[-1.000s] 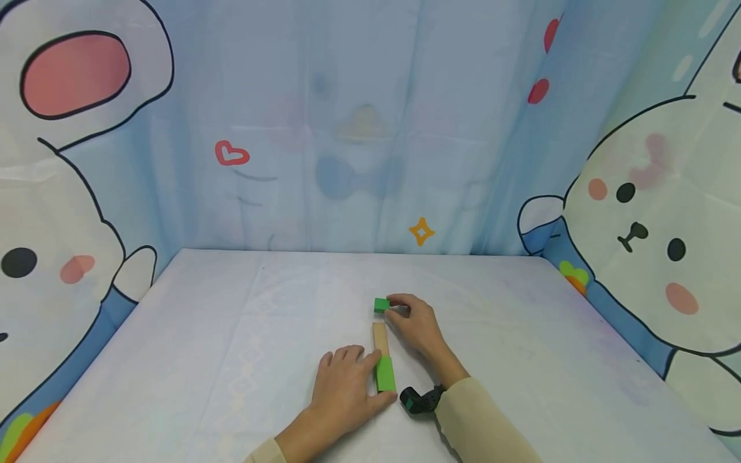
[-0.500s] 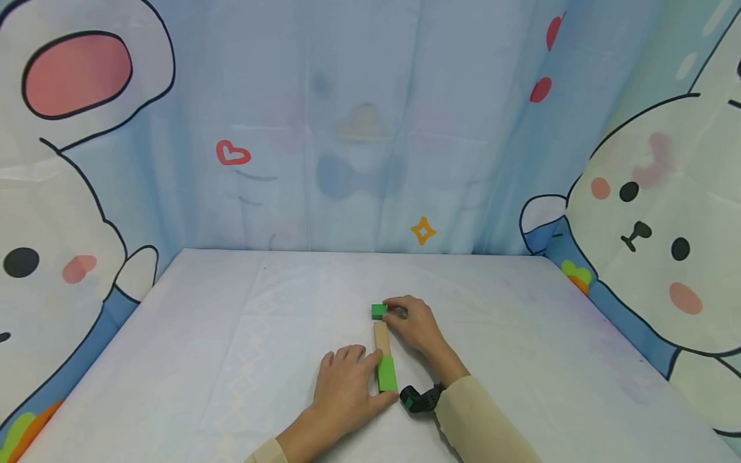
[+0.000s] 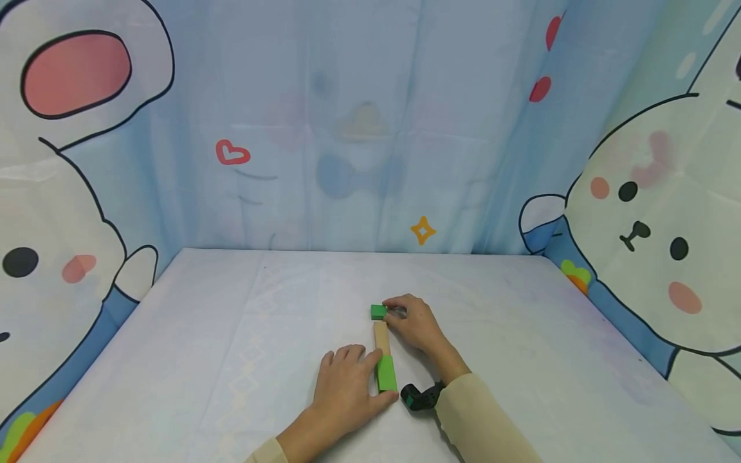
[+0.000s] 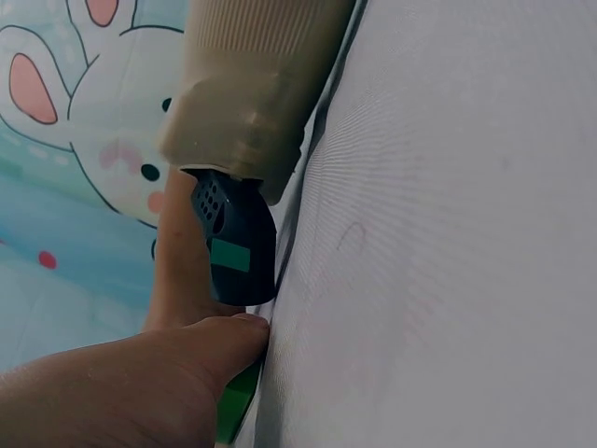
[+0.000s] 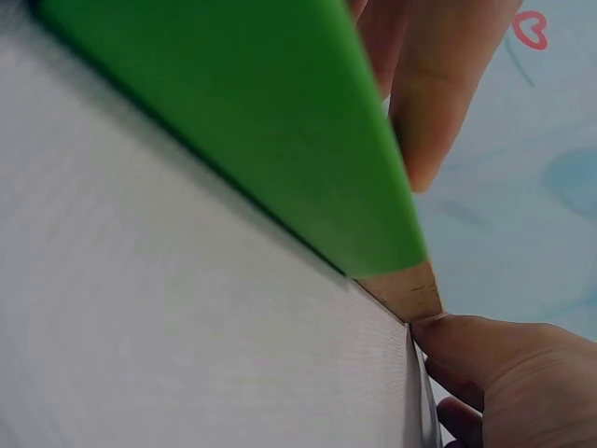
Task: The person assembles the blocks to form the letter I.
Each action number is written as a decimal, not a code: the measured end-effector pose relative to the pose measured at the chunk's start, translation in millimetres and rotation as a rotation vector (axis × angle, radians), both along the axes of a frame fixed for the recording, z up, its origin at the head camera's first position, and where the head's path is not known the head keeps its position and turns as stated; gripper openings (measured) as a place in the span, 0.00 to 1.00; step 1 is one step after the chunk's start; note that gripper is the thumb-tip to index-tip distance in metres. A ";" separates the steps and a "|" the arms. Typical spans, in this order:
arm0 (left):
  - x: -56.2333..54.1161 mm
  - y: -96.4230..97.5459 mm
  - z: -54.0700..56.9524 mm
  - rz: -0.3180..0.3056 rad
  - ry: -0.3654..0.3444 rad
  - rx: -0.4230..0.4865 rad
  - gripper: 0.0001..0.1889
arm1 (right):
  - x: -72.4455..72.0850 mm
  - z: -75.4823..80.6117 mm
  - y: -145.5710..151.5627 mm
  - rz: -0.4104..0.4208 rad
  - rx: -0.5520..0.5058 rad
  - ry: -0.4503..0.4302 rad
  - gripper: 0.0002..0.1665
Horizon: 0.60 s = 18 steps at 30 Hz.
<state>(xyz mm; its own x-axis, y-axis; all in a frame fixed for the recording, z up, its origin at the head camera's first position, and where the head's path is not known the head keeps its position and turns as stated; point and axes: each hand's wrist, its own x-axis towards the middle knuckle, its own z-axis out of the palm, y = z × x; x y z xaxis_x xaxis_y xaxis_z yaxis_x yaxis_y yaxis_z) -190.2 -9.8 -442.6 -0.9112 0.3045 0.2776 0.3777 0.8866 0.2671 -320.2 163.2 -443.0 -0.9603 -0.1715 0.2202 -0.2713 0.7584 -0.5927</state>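
Note:
A light green block (image 3: 386, 375) lies on the white table in line with a plain wooden block (image 3: 381, 339) beyond it. My left hand (image 3: 345, 382) holds the light green block, thumb at its near end and index finger along its left side. Past the wooden block's far end, my right hand (image 3: 419, 325) pinches a small darker green block (image 3: 378, 312) between thumb and index finger. The right wrist view has the light green block (image 5: 252, 121) close up, left fingers (image 5: 438, 84) behind it; the small block is hidden there. In the left wrist view, the left thumb covers most of the light green block (image 4: 238, 401).
A black wrist camera (image 3: 420, 398) hangs under the right sleeve, close to the left thumb. White cloth covers the table (image 3: 278, 308). A blue curtain (image 3: 347, 193) with cartoon rabbits stands behind its far edge.
Over the second, my right hand has brought the small darker green block slightly nearer, toward the wooden block's far end. It stays almost still in the last half second. My left hand has barely moved.

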 end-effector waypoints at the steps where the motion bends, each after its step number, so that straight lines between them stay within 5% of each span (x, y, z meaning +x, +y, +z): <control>1: 0.1 0.0 -0.1 0.001 0.000 0.001 0.36 | -0.1 0.0 0.1 0.000 -0.001 -0.003 0.19; 18: 1.2 0.6 1.6 -0.003 0.000 -0.008 0.36 | 2.7 1.2 0.8 -0.017 -0.014 -0.016 0.26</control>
